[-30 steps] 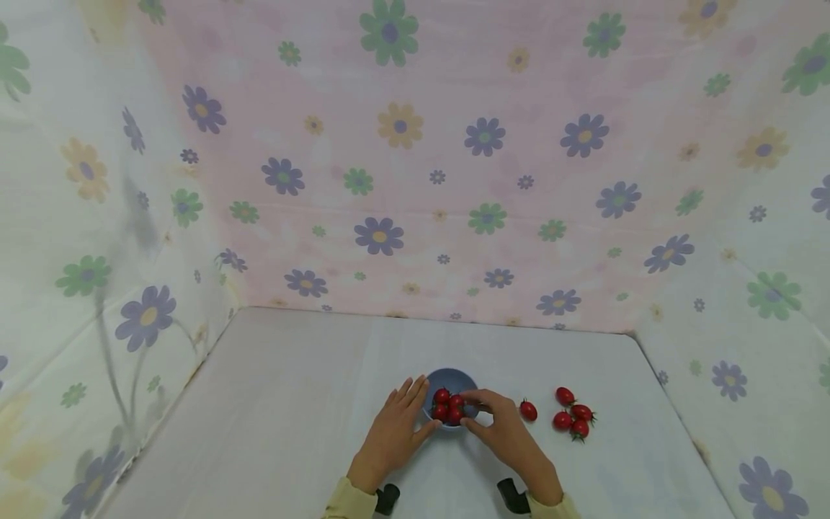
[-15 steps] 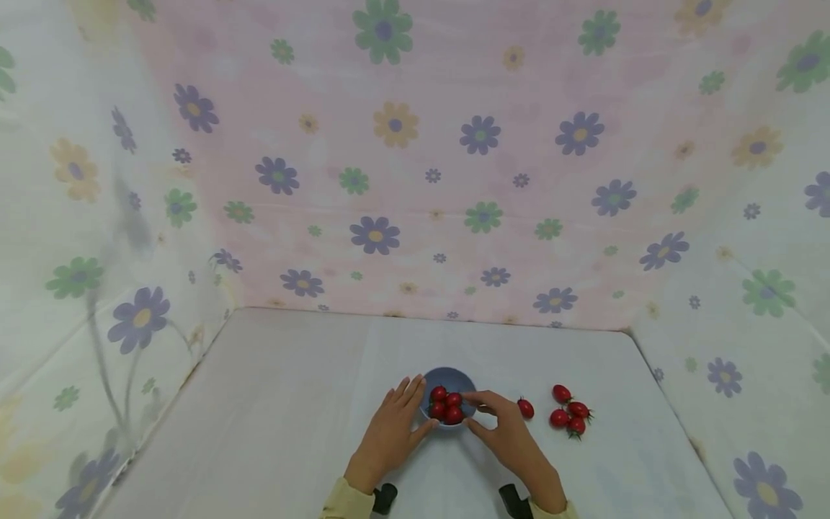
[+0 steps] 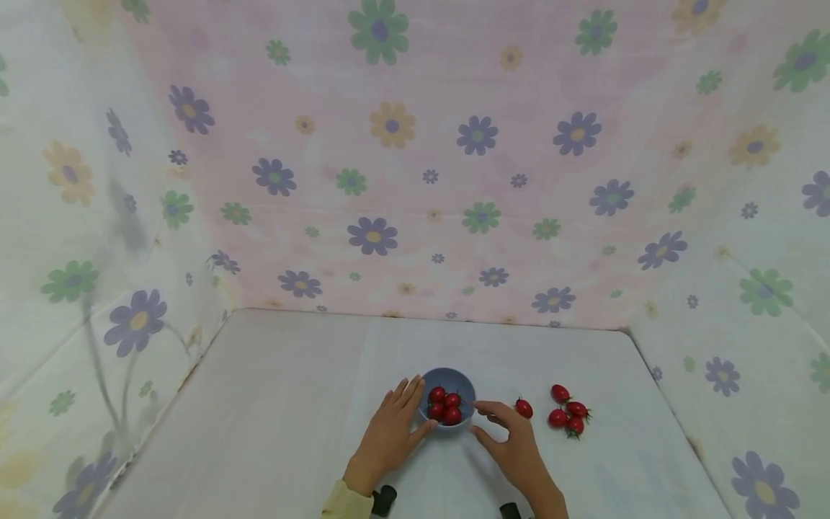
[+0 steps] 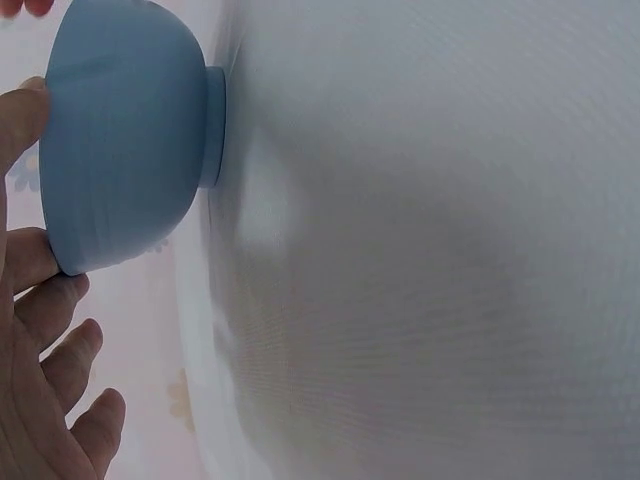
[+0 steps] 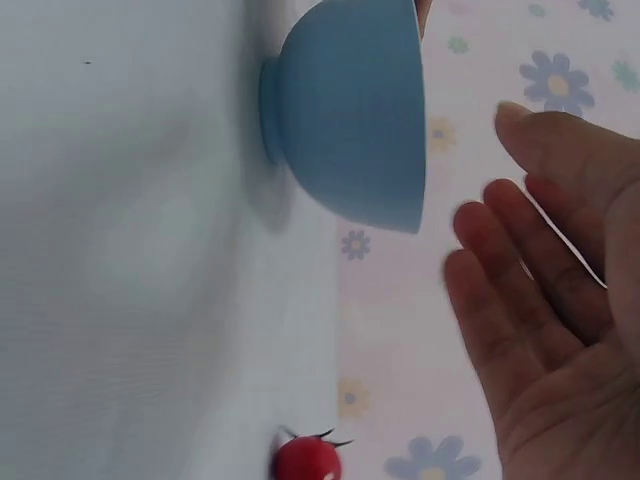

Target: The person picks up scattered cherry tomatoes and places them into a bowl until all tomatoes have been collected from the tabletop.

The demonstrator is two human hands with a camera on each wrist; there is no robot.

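Landmark: blue bowl, upright, foot flat on the white table. Four red tomatoes sit inside it, bunched against each other toward its near-left side.

Left hand: at the bowl's left side, fingers extended. Thumb touches the near-left rim, forefinger the rim farther round; left wrist view has the other fingers spread, the lower ones off the bowl.

Right hand: just right of the bowl, fingers loosely bent, thumb and forefinger apart, nothing in the grip. Right wrist view gives a visible gap between fingertips and bowl wall.

Single tomato: right of the bowl, on the table, just past the right hand's knuckles in head view. Dark leafy top visible on it from the right wrist.

Loose group of four tomatoes: farther right of the bowl, lying close together on the table, green tops on a couple of them.

Black wrist mounts on the near side of the bowl, one per arm; pale yellow sleeve near-left of it. Floral cloth stands behind the bowl and along both sides.
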